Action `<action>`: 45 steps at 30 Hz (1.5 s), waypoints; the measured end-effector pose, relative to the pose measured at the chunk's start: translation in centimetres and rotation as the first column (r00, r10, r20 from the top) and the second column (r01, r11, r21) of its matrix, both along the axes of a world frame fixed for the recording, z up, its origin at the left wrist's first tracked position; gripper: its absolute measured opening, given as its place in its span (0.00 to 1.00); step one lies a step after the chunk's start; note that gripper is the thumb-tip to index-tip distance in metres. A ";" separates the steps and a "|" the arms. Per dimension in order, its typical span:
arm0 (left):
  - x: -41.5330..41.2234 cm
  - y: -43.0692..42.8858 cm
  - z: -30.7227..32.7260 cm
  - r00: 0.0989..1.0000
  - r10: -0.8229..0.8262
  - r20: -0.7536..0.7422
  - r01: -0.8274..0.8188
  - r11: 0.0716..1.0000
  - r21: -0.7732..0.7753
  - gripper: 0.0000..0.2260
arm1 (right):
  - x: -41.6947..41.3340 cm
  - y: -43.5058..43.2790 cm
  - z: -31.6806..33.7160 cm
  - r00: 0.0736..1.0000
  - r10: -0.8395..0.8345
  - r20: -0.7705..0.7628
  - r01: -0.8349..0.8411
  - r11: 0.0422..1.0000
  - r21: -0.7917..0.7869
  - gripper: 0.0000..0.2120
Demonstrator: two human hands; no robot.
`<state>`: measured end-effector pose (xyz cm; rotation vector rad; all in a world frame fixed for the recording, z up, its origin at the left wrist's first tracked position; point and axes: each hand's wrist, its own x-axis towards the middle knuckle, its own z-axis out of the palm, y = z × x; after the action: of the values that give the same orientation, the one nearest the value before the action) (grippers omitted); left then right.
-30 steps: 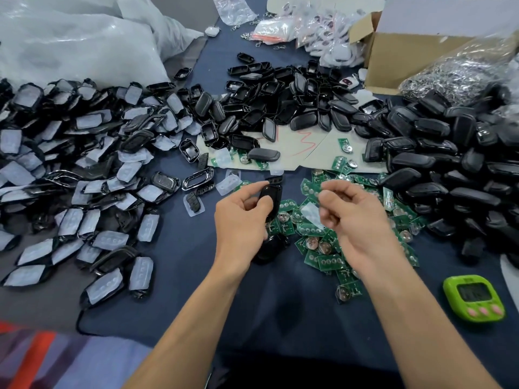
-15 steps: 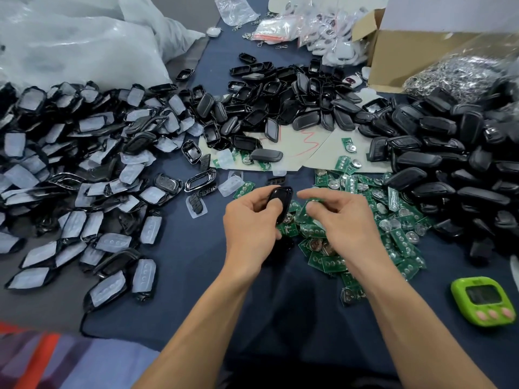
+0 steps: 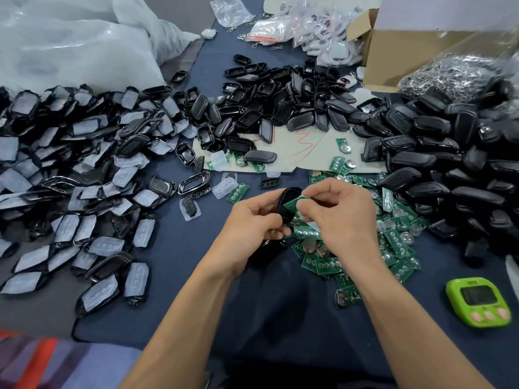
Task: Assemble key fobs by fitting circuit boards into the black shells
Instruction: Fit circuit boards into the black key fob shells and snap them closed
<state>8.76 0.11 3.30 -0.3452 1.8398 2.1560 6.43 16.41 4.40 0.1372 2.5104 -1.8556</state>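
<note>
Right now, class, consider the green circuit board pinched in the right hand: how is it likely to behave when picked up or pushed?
The circuit board is probably stiff: it juts out flat from the right hand without drooping. It looks light, as a mere pinch carries it. Pushed on the blue cloth, a flat board would likely slide, not roll.

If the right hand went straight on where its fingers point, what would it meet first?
Probably the black shell in the left hand: the right hand pinches a green circuit board right against it, though depth is unclear.
</note>
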 end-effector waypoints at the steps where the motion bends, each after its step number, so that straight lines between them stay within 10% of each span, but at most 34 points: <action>1: 0.0 -0.1 0.0 1.000 -0.012 -0.010 0.012 1.000 -0.014 0.22 | 0.0 0.0 0.1 1.000 -0.014 -0.022 0.014 1.000 0.024 0.12; 35: 0.8 1.1 -0.2 0.966 0.258 0.018 -0.257 0.966 -0.030 0.08 | 1.6 -2.5 -1.4 0.900 -0.065 -0.430 0.177 0.958 0.225 0.14; 39: 0.7 1.0 0.0 0.962 0.271 0.019 -0.270 0.961 -0.058 0.09 | 1.6 -2.2 -1.1 0.946 -0.063 -0.319 0.133 0.970 0.201 0.34; 45: 0.5 1.0 -0.2 0.959 0.282 -0.016 -0.282 0.954 -0.098 0.10 | 0.4 -1.9 -1.2 0.998 -0.056 -0.037 0.056 0.998 0.006 0.12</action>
<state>9.30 1.08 3.09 -0.6659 2.0085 2.2465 6.82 14.50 3.19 0.1773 2.5641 -1.8863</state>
